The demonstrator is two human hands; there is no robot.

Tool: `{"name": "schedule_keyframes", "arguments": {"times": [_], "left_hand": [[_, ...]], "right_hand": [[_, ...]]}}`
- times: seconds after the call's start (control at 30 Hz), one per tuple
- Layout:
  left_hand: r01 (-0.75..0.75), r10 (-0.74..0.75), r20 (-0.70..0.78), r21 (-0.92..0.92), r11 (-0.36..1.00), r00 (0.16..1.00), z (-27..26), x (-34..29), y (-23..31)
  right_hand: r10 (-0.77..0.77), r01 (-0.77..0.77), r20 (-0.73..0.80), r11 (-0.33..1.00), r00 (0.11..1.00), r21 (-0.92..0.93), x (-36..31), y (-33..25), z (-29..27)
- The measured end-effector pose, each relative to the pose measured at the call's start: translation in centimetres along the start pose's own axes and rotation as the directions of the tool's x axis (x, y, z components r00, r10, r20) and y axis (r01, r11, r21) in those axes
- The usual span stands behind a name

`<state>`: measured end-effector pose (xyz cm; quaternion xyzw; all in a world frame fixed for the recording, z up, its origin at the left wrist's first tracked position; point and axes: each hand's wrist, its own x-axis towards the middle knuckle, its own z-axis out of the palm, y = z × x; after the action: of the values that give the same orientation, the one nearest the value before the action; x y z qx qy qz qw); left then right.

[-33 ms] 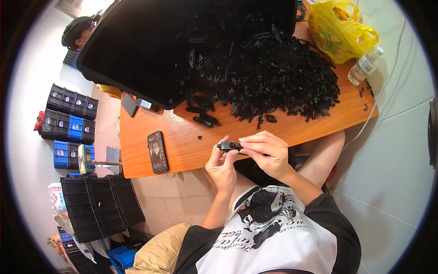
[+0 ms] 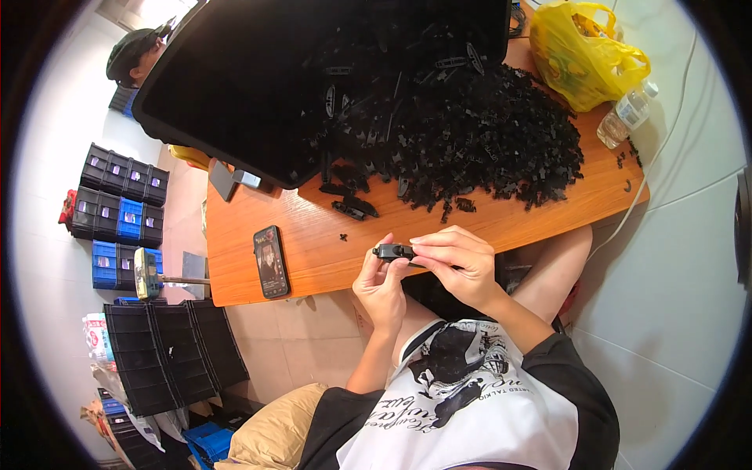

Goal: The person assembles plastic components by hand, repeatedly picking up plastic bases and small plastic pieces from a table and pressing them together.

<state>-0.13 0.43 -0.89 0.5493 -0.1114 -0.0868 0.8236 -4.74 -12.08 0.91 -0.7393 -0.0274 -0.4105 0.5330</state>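
Note:
A small black plastic part [image 2: 394, 251] is held between my two hands, just off the near edge of the wooden table. My left hand [image 2: 379, 288] pinches its left end between thumb and fingers. On the other end, the fingertips of my right hand [image 2: 460, 262] close over it and partly hide it. Beyond my hands, a heap of small black plastic pieces [image 2: 501, 141] spreads over the tabletop. Several longer black parts [image 2: 352, 205] lie at the heap's near left side, and one tiny black piece [image 2: 343, 236] lies alone nearer to me.
A big black bin [image 2: 235, 94] lies tipped toward the heap. A phone [image 2: 271, 262] rests on the table [image 2: 235, 274] at left. Far right are a yellow plastic bag [image 2: 572, 63] and a clear bottle [image 2: 623, 117]. Stacked crates [image 2: 125, 219] stand left; another person [image 2: 135, 56] is beyond the bin.

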Motion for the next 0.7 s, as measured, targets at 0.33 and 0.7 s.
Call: {"name": "schedule_keyframes", "arguments": {"times": [0.33,0.7], "left_hand": [[0.019,-0.019,-0.001,0.085,0.996,1.000,-0.6,1.0,1.3],[0.007,-0.033,0.203,0.126,0.992,0.979,-0.8,1.1,2.2]], "right_hand": [[0.027,-0.028,0.078,1.000,0.997,0.012,0.9,-0.7,0.2],[0.418,-0.492,0.297,0.836,0.858,0.243,0.1,-0.2,0.0]]}}
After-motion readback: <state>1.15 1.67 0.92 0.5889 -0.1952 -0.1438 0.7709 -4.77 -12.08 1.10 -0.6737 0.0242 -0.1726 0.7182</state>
